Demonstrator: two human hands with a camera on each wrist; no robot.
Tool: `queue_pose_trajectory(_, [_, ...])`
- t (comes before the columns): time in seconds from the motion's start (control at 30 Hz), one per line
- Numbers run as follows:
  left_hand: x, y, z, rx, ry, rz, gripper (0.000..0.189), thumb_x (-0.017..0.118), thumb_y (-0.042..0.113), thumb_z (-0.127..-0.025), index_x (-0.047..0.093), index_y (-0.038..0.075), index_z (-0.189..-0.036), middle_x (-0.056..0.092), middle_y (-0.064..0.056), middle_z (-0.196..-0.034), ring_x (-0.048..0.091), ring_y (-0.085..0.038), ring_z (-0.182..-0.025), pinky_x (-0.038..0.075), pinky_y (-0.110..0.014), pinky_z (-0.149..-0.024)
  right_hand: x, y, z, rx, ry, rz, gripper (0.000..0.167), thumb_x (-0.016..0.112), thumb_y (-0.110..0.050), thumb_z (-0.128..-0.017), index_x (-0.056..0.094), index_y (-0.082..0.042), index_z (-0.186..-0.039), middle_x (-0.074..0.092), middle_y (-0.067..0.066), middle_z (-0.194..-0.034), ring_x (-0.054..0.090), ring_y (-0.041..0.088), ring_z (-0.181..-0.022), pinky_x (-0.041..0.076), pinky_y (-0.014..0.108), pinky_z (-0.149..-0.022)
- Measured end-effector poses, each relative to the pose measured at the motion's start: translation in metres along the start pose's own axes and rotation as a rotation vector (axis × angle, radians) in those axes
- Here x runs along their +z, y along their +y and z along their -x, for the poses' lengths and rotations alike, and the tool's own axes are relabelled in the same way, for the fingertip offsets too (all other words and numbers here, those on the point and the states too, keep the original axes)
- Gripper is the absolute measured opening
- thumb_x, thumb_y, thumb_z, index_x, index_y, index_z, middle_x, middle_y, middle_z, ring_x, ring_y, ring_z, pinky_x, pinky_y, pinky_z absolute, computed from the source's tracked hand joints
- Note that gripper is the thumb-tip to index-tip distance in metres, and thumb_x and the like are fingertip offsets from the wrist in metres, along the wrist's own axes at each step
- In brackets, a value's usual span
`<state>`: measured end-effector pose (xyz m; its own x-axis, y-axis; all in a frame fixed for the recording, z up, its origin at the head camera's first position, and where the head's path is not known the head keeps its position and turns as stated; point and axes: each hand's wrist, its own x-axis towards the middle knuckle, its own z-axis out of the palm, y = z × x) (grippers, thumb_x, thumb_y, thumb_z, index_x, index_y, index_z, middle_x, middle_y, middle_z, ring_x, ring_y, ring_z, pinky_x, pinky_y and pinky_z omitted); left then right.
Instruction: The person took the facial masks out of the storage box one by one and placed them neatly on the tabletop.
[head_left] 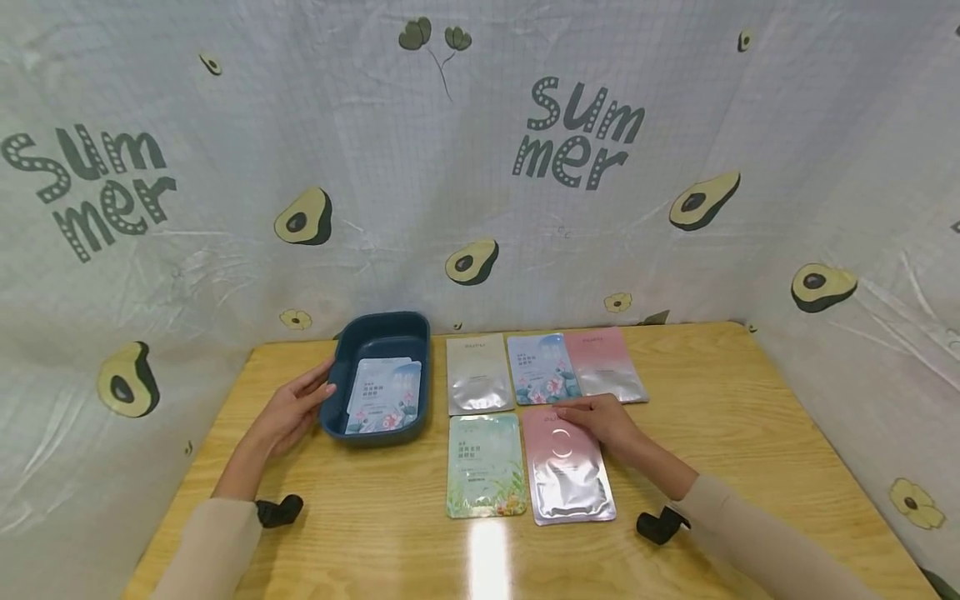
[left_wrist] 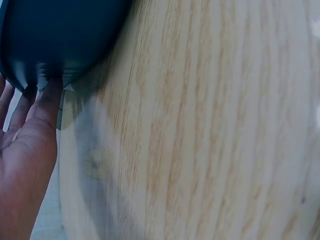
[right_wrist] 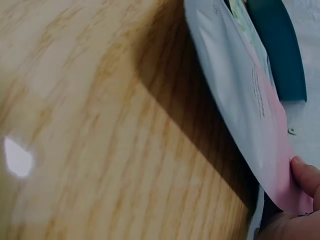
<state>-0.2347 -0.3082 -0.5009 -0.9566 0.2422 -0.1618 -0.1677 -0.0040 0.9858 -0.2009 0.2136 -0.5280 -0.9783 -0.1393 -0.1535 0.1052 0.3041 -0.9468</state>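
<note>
My right hand pinches the top edge of a pink-and-silver face mask packet. In the right wrist view that packet is tilted up off the wood, a shadow beneath it, with the thumb on its pink end. My left hand rests against the left side of a dark blue plastic basin. Its fairly straight fingers touch the outer wall in the left wrist view. Light blue floral face mask packets lie overlapping inside the basin.
To the basin's right lie a beige-silver packet, a blue floral packet and another pink packet. A green packet lies left of the held one. A patterned cloth hangs behind the wooden table.
</note>
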Motion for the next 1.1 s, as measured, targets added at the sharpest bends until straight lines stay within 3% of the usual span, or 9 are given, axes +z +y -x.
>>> queue_pose_trajectory(0.1, [0.000, 0.001, 0.000, -0.010, -0.002, 0.000, 0.073, 0.057, 0.017, -0.105, 0.014, 0.011, -0.164, 0.004, -0.016, -0.170, 0.039, -0.005, -0.141, 0.045, -0.015, -0.102, -0.001, -0.001, 0.000, -0.015, -0.025, 0.027, 0.026, 0.075, -0.020, -0.094, 0.078, -0.002, -0.113, 0.076, 0.012, -0.109, 0.067, 0.003, -0.095, 0.055, 0.018, -0.074])
queue_pose_trajectory(0.2, [0.000, 0.002, -0.001, -0.014, 0.003, -0.002, 0.073, 0.057, 0.017, -0.105, 0.014, 0.011, -0.164, 0.005, -0.016, -0.170, 0.045, 0.000, -0.134, 0.046, -0.016, -0.101, -0.006, -0.004, 0.000, -0.057, -0.102, 0.082, 0.028, 0.071, -0.020, -0.096, 0.076, 0.000, -0.115, 0.076, 0.014, -0.110, 0.064, 0.004, -0.089, 0.053, 0.019, -0.071])
queue_pose_trajectory(0.33, [0.000, 0.005, -0.001, -0.022, 0.002, 0.014, 0.074, 0.058, 0.017, -0.105, 0.014, 0.012, -0.164, 0.004, -0.017, -0.170, 0.051, 0.003, -0.126, 0.048, -0.016, -0.099, -0.017, -0.013, -0.001, -0.120, -0.179, 0.266, 0.026, 0.068, -0.020, -0.098, 0.078, -0.003, -0.115, 0.076, 0.011, -0.108, 0.055, 0.009, -0.081, 0.047, 0.020, -0.066])
queue_pose_trajectory(0.43, [-0.001, 0.006, 0.000, -0.034, -0.002, 0.022, 0.074, 0.058, 0.017, -0.105, 0.013, 0.013, -0.164, 0.003, -0.016, -0.170, 0.053, 0.004, -0.124, 0.049, -0.017, -0.098, -0.022, -0.020, -0.002, -0.142, -0.165, 0.408, 0.021, 0.070, -0.019, -0.097, 0.080, -0.007, -0.110, 0.077, 0.006, -0.106, 0.053, 0.011, -0.082, 0.046, 0.022, -0.065])
queue_pose_trajectory(0.53, [-0.002, 0.007, 0.001, -0.042, -0.001, 0.022, 0.074, 0.058, 0.017, -0.105, 0.013, 0.014, -0.164, 0.003, -0.015, -0.170, 0.053, 0.005, -0.124, 0.049, -0.017, -0.098, -0.025, -0.025, -0.003, -0.143, -0.133, 0.472, 0.016, 0.072, -0.017, -0.095, 0.082, -0.010, -0.105, 0.078, 0.004, -0.102, 0.058, 0.012, -0.088, 0.049, 0.023, -0.068])
queue_pose_trajectory(0.87, [-0.001, 0.009, 0.000, -0.057, -0.005, 0.017, 0.075, 0.059, 0.018, -0.105, 0.013, 0.014, -0.164, 0.003, -0.014, -0.170, 0.046, -0.002, -0.134, 0.047, -0.020, -0.103, -0.031, -0.017, -0.009, -0.112, -0.101, 0.384, 0.017, 0.073, -0.015, -0.094, 0.081, -0.006, -0.107, 0.078, 0.006, -0.102, 0.058, 0.013, -0.090, 0.049, 0.021, -0.069])
queue_pose_trajectory(1.1, [0.001, 0.011, -0.001, -0.066, -0.007, 0.007, 0.075, 0.058, 0.018, -0.105, 0.013, 0.014, -0.164, 0.002, -0.014, -0.170, 0.036, -0.012, -0.145, 0.046, -0.019, -0.103, -0.031, -0.020, -0.015, -0.168, -0.115, 0.438, 0.015, 0.075, -0.015, -0.093, 0.082, -0.009, -0.104, 0.078, 0.005, -0.102, 0.057, 0.015, -0.088, 0.046, 0.022, -0.069])
